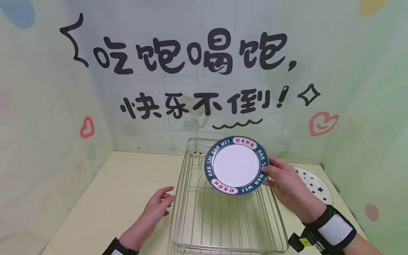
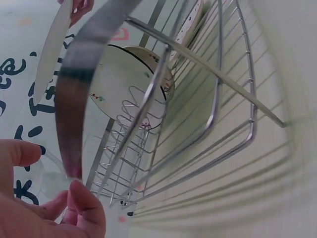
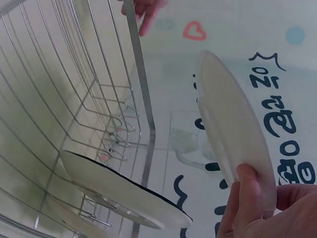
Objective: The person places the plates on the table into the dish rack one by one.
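My right hand (image 1: 288,182) pinches the right edge of a round plate (image 1: 236,165) with a white centre and a blue lettered rim. The plate is raised over the back part of a wire dish rack (image 1: 231,248), tilted to face me. In the right wrist view the thumb and fingers clasp the rim of the plate (image 3: 233,124) from both sides. Just outside the rack's left side is my left hand (image 1: 156,207), fingers relaxed and slightly bent, holding nothing. A white dish with a dark rim (image 2: 121,82) stands in the rack, hidden in the head view behind the raised plate.
A white plate with black stars (image 1: 315,184) lies on the table right of the rack. Behind the dark-rimmed dish, another dish (image 2: 148,57) partly shows. Printed cloth walls (image 1: 197,81) enclose the pale table (image 1: 121,191) at the back and sides.
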`<state>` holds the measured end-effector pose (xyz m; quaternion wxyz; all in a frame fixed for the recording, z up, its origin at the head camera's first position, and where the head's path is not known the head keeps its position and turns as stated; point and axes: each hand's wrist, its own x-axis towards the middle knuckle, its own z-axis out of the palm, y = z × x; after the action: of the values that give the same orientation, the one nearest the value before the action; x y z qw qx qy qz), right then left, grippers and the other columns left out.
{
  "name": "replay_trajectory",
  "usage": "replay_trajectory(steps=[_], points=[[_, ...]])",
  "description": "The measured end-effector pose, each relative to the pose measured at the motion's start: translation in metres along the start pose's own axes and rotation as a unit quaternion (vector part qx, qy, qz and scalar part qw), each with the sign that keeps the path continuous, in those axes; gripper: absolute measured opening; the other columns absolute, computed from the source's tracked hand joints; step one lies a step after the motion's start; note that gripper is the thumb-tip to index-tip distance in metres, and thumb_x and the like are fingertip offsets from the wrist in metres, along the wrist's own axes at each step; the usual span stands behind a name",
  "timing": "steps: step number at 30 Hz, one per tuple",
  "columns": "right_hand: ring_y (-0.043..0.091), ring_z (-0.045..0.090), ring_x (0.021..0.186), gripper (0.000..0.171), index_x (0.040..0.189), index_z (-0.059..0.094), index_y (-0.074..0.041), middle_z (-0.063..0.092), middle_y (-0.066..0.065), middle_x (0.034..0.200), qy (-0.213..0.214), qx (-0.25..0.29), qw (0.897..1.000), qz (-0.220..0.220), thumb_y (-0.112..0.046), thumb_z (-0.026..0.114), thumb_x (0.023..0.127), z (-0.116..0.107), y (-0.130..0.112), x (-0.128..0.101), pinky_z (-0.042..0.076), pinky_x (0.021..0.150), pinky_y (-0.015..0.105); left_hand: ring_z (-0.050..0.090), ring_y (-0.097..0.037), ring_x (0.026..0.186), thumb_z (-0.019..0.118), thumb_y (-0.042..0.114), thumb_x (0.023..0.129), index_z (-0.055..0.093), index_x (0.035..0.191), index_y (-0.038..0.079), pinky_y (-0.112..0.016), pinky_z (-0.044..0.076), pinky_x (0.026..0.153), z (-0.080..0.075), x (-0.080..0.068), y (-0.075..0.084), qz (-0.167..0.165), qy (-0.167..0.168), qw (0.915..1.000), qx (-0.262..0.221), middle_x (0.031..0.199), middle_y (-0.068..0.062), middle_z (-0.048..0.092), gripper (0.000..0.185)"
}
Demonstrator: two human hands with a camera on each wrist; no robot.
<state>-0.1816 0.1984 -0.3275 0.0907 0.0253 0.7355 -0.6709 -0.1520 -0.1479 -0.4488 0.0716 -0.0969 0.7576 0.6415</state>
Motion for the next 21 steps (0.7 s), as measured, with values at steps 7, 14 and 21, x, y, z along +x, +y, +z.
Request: replay_trajectory(steps=[7,14,21], points=[[0.01,0.057,0.09,0.051,0.147,0.031,-0.006,0.055,-0.003,0.108,-0.001,-0.023,0.999,-0.028,-0.015,0.046,0.099,-0.013,-0.03,0.009,0.05,0.082,0.025,0.05,-0.024,0.093,0.043,0.043,0.098,0.04,0.135,0.001,-0.033,0.048,0.071,0.008,-0.001,-0.016,-0.031,-0.061,0.9976,0.006,0.113,-0.015,0.049,0.056],[0.013,0.054,0.096,0.049,0.146,0.034,-0.008,0.053,-0.001,0.113,0.015,-0.042,0.998,-0.041,-0.018,0.045,0.099,-0.015,-0.048,0.017,0.05,0.083,0.026,0.048,-0.028,0.1,0.03,0.054,0.099,0.036,0.136,-0.002,-0.041,0.051,0.076,0.011,-0.003,-0.023,-0.03,-0.094,0.9951,-0.001,0.117,-0.019,0.046,0.067],[0.014,0.055,0.096,0.048,0.145,0.038,-0.009,0.05,0.008,0.124,0.039,-0.076,0.996,-0.035,-0.016,0.045,0.098,-0.013,-0.056,0.027,0.051,0.081,0.024,0.049,-0.026,0.099,0.029,0.062,0.095,0.036,0.137,-0.002,-0.041,0.052,0.077,0.011,-0.002,-0.027,-0.041,-0.092,0.9948,-0.013,0.119,-0.02,0.046,0.077]])
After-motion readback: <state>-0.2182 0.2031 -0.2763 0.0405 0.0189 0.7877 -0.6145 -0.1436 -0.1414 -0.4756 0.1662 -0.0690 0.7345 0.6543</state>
